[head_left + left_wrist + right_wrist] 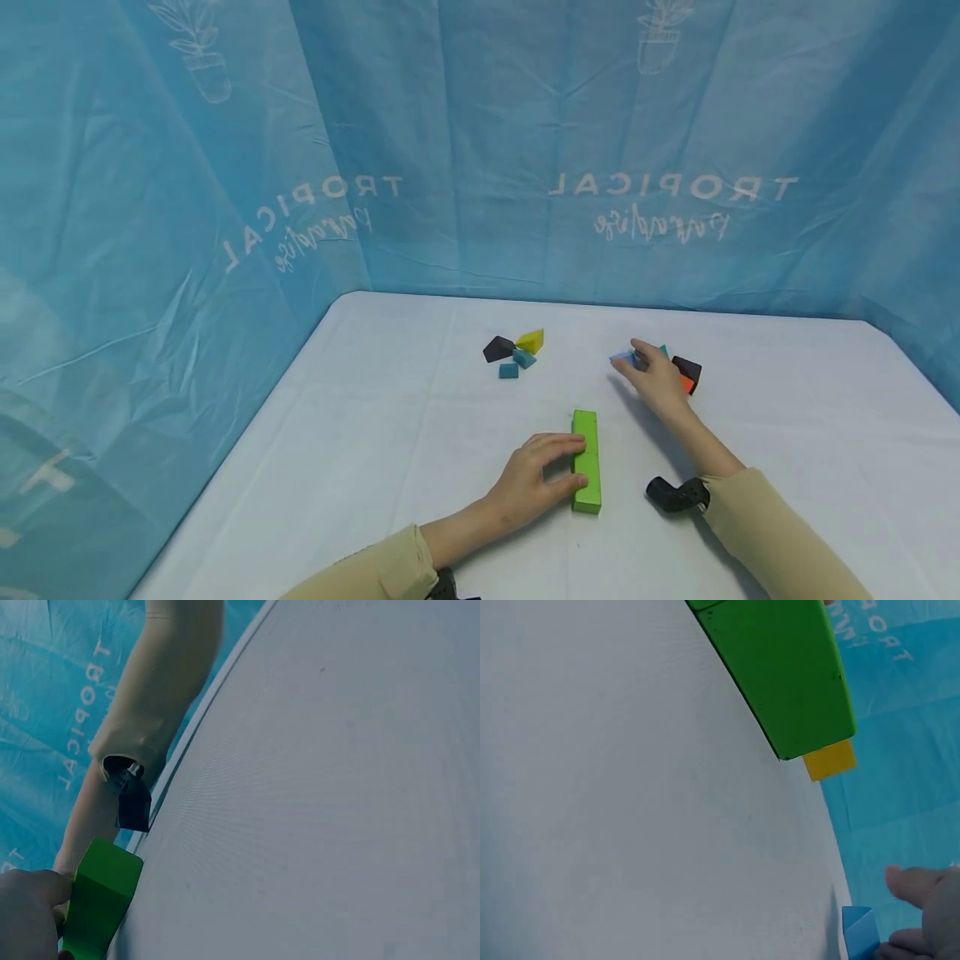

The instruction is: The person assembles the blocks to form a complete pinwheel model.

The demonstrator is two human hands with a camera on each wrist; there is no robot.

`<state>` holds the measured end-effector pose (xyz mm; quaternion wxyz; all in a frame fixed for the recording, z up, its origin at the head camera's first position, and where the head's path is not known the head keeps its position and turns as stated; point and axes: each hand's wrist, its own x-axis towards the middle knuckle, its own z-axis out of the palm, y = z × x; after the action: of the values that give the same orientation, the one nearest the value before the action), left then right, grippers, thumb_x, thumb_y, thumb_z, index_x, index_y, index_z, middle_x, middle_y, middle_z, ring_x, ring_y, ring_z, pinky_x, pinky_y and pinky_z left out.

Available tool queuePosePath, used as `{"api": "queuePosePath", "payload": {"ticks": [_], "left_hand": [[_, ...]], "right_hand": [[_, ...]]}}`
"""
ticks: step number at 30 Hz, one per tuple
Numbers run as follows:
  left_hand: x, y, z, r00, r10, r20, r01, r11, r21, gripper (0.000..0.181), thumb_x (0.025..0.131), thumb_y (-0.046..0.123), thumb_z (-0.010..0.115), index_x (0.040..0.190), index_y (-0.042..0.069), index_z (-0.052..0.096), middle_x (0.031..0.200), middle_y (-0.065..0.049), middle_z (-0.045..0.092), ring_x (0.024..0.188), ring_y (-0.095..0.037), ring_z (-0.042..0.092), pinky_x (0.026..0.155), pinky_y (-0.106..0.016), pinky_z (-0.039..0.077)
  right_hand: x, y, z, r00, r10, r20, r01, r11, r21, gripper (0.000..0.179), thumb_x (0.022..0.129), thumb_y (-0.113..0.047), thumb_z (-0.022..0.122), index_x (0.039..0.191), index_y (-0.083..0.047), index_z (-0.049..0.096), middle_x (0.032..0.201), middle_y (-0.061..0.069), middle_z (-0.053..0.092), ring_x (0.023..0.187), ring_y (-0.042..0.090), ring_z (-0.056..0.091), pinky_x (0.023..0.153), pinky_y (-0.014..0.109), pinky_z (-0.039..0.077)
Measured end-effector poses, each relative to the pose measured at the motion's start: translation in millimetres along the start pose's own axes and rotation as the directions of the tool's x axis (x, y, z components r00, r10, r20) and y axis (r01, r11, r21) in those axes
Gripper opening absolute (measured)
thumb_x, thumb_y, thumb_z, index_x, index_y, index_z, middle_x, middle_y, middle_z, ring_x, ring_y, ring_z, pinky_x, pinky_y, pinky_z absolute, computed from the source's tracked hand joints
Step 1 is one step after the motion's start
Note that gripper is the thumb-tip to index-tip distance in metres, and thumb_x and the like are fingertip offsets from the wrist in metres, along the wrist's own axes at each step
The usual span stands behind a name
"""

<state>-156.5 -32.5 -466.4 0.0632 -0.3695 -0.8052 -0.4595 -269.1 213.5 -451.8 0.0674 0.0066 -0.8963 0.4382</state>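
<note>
A long green bar (587, 467) lies near the middle of the table, with a seam partway along. My left hand (528, 477) rests at its left edge, thumb and fingertips spread along it and touching it. The left wrist view shows the bar's end (105, 877) beside the thumb. Farther off, my right hand (654, 379) pinches a small blue wedge-like block (621, 358). In the right wrist view this blue block (860, 934) meets the lower fingers, while one digit is lifted away. Part of the grip is hidden.
Beside the right hand are black (687, 368), orange (686, 384) and teal (663, 350) pieces. At the back left lie a black block (498, 348), a yellow wedge (531, 341) and two teal blocks (508, 371). Blue printed curtains (480, 167) enclose the white-covered table (390, 400).
</note>
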Motion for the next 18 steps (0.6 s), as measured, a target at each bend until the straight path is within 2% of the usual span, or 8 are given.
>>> {"api": "queuePosePath", "payload": {"ticks": [5, 11, 14, 18], "left_hand": [[-0.2, -0.8, 0.2, 0.999, 0.041, -0.007, -0.041, 0.998, 0.041, 0.039, 0.089, 0.024, 0.068, 0.122, 0.005, 0.061, 0.127, -0.003, 0.058, 0.120, -0.013, 0.048, 0.099, -0.029, 0.041], [-0.4, -0.7, 0.1, 0.999, 0.034, -0.004, -0.033, 0.998, 0.051, 0.039, 0.090, 0.026, 0.067, 0.123, 0.006, 0.061, 0.128, -0.001, 0.057, 0.120, -0.012, 0.048, 0.099, -0.030, 0.041], [-0.3, -0.9, 0.1, 1.000, 0.030, -0.002, -0.029, 0.998, 0.048, 0.039, 0.089, 0.027, 0.067, 0.123, 0.007, 0.061, 0.128, -0.001, 0.057, 0.120, -0.012, 0.048, 0.099, -0.029, 0.041], [0.1, -2.1, 0.2, 0.999, 0.042, -0.007, -0.041, 0.997, 0.059, 0.040, 0.089, 0.026, 0.067, 0.122, 0.006, 0.061, 0.128, -0.001, 0.058, 0.120, -0.012, 0.048, 0.099, -0.028, 0.041]], "right_hand": [[6.4, 5, 6, 0.999, -0.035, -0.026, 0.033, 0.997, -0.068, 0.060, 0.090, -0.019, 0.065, 0.135, 0.011, 0.041, 0.133, 0.031, 0.045, 0.123, 0.041, 0.043, 0.100, 0.050, 0.038], [9.6, 12, 9, 0.989, -0.124, -0.077, 0.117, 0.989, -0.092, 0.051, 0.086, -0.007, 0.066, 0.129, 0.013, 0.047, 0.126, 0.031, 0.050, 0.116, 0.042, 0.049, 0.096, 0.052, 0.041], [9.4, 11, 7, 0.993, -0.093, -0.072, 0.090, 0.995, -0.042, 0.048, 0.088, -0.009, 0.064, 0.129, 0.011, 0.049, 0.126, 0.030, 0.052, 0.114, 0.040, 0.051, 0.094, 0.050, 0.043], [6.7, 4, 3, 1.000, 0.027, 0.005, -0.027, 0.990, 0.136, 0.048, 0.091, -0.019, 0.063, 0.132, 0.003, 0.051, 0.127, 0.022, 0.054, 0.116, 0.032, 0.051, 0.092, 0.041, 0.046]]}}
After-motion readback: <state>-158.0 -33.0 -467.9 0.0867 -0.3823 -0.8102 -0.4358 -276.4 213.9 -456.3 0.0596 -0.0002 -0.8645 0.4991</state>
